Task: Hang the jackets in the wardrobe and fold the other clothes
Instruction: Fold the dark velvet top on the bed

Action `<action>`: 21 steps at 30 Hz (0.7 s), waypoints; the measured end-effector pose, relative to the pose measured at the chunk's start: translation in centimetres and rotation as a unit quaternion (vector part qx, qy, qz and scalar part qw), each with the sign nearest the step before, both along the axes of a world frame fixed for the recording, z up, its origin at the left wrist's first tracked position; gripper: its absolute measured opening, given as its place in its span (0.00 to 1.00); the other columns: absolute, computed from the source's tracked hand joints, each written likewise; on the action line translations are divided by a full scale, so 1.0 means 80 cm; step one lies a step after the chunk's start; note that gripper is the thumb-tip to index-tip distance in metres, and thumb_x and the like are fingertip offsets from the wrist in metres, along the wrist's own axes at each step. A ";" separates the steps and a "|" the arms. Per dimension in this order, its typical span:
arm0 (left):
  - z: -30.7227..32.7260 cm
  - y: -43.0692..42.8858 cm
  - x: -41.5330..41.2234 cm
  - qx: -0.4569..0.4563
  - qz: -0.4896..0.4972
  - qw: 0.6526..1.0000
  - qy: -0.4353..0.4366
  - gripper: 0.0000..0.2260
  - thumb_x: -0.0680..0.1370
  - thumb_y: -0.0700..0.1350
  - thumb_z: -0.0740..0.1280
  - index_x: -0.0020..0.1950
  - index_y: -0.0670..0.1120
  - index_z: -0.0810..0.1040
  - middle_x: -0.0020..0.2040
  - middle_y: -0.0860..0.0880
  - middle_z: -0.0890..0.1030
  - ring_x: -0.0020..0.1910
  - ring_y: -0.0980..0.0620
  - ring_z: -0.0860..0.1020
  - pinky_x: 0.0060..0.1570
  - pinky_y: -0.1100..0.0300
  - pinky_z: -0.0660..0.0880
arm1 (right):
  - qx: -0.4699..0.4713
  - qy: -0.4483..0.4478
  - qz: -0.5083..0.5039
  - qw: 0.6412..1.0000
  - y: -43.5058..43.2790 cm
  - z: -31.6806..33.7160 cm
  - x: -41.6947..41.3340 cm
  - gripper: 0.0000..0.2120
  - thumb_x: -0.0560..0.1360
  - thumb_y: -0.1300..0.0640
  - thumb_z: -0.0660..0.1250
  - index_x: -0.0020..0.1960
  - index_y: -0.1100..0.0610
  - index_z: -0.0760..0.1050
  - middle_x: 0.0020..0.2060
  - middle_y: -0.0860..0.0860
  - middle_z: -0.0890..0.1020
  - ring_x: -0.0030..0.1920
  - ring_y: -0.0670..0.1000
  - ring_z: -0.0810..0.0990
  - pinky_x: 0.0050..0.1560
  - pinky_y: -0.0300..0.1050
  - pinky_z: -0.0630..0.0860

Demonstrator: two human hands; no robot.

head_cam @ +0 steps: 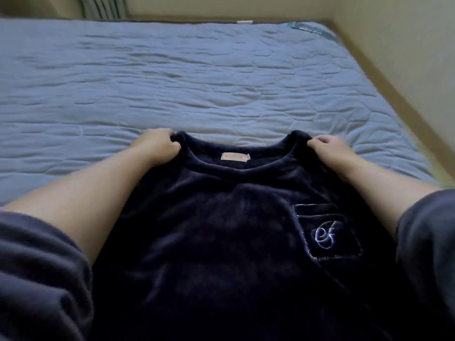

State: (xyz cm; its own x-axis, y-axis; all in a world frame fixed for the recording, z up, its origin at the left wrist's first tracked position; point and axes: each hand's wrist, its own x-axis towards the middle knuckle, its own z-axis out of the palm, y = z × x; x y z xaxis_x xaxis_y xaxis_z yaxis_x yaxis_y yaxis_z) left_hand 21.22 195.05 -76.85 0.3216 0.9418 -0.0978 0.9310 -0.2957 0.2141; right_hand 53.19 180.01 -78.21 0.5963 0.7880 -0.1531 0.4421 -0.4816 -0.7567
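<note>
Both your hands pinch the dark fleece top (221,242) at its shoulders: left hand (157,146) left of the collar, right hand (330,150) right of it, each grip closed on fabric. Its chest pocket (327,232) faces you. Beyond lies the blue quilted bed (172,77), running to the far wall.

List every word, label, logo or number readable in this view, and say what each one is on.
"ef": looping stitched monogram on the chest pocket of the dark fleece top; the letters are my best reading.
Neck label inside the collar: pale, with small red marks, too blurred to read.
White tag at the far edge of the bed cover: no text visible.
</note>
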 end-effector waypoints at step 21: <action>-0.046 -0.135 0.000 0.011 -0.058 0.998 0.017 0.32 0.80 0.60 0.47 0.79 0.45 0.43 0.79 0.41 0.45 0.78 0.44 0.44 0.75 0.45 0.43 | -0.148 -0.301 0.076 0.939 -0.061 -0.026 -0.092 0.30 0.80 0.51 0.52 0.78 0.59 0.49 0.77 0.57 0.54 0.77 0.55 0.50 0.75 0.59 0.47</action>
